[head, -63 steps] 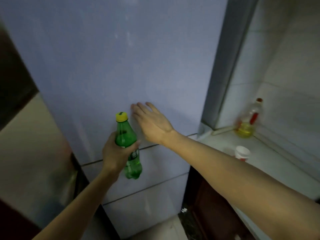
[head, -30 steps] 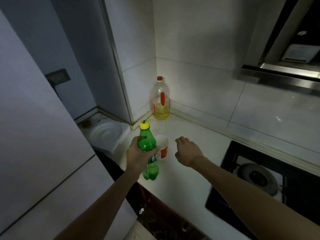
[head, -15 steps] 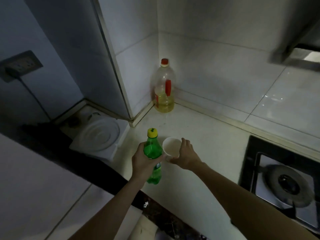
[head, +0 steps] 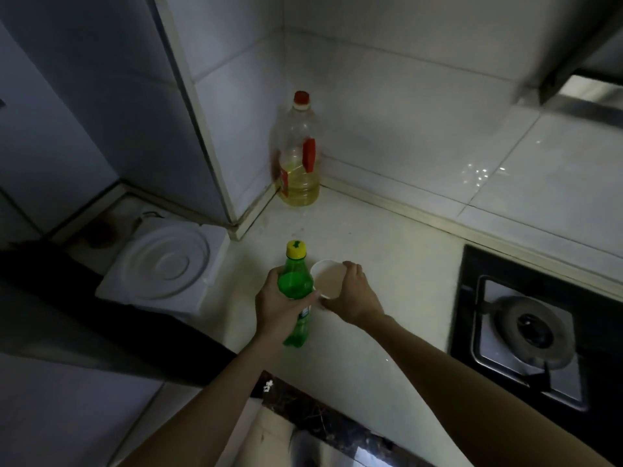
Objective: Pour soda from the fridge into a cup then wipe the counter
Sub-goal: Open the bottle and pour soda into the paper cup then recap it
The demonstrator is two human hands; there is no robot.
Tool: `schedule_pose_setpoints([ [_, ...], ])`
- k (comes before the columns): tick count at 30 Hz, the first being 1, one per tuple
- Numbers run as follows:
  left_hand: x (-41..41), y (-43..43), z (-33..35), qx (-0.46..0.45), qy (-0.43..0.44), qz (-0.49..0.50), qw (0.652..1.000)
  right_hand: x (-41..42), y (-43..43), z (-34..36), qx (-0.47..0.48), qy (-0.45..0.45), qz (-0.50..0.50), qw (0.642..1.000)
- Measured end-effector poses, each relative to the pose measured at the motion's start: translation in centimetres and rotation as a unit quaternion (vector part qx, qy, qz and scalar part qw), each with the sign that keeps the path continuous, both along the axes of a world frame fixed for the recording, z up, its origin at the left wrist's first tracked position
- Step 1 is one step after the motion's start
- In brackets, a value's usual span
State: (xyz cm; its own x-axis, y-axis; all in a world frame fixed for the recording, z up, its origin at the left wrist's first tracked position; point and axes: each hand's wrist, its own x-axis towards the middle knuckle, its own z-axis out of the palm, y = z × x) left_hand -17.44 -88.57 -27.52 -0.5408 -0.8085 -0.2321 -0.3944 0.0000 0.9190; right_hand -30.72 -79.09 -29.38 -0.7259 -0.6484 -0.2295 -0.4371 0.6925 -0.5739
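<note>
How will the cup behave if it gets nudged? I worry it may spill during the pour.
The cup looks small, thin-walled and empty, so it is probably light and apt to slide or tip. The right hand grips its rim, which should steady it. The soda bottle in the left hand is capped, so nothing can spill yet.

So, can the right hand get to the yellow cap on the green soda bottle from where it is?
Probably yes. The right hand is beside the green plastic soda bottle, and its yellow cap stands exposed above the left hand. But its fingers are gripping the white paper cup, so it must let go first.
</note>
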Motion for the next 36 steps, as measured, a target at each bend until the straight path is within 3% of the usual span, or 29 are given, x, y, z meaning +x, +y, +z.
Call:
schedule_pose_setpoints([
  [10,-5.3,7.5,4.9,-0.017,0.05,-0.135,0.989,-3.0,12.2,5.7,-0.069,0.037,-0.111,0.991],
  [21,-8.4,31.6,9.6,-0.07,0.101,-0.317,0.94,0.9,41.6,8.6,-0.126,0.061,-0.312,0.94],
  [29,-7.7,54.0,11.4,-0.031,0.132,-0.446,0.885,9.0,64.2,11.4,-0.14,0.066,-0.489,0.859],
  [36,-5.8,69.3,12.2,-0.011,0.131,-0.567,0.813,16.0,76.8,12.8,-0.148,0.097,-0.607,0.775],
])
